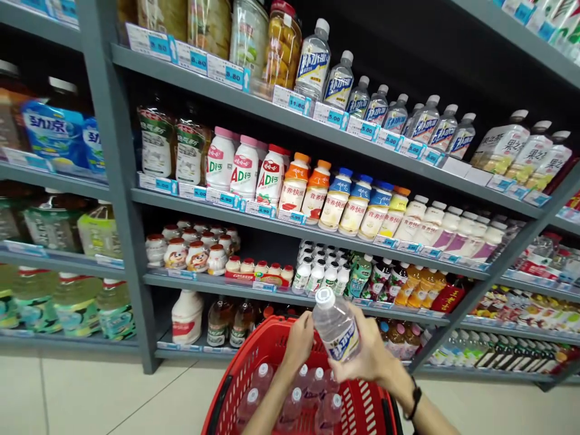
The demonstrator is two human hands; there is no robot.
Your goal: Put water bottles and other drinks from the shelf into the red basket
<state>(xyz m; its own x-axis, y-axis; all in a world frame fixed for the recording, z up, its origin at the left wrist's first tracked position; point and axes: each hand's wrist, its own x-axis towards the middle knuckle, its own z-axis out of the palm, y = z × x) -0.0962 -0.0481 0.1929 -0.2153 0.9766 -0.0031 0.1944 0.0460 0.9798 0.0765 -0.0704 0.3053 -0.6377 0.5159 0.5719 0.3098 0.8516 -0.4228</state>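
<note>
My right hand (369,350), with a black band on its wrist, is wrapped round a clear drink bottle (335,323) with a white cap and a blue-and-white label. The bottle is tilted above the red shopping basket (226,386), its cap toward the shelves. My left hand (299,341) is closed just left of the bottle, over the far part of the basket; its fingers face away, so what they grip, if anything, is hidden. Inside the basket stand several clear bottles (296,396) with white caps, partly covered by my left forearm.
Grey shelves (272,115) rise in front. On the upper one stand similar clear bottles (339,81) beside jars (283,48). Below are white milk-drink bottles (244,166) and small drink packs (258,272). A grey upright (113,181) stands left, above the tiled floor (90,386).
</note>
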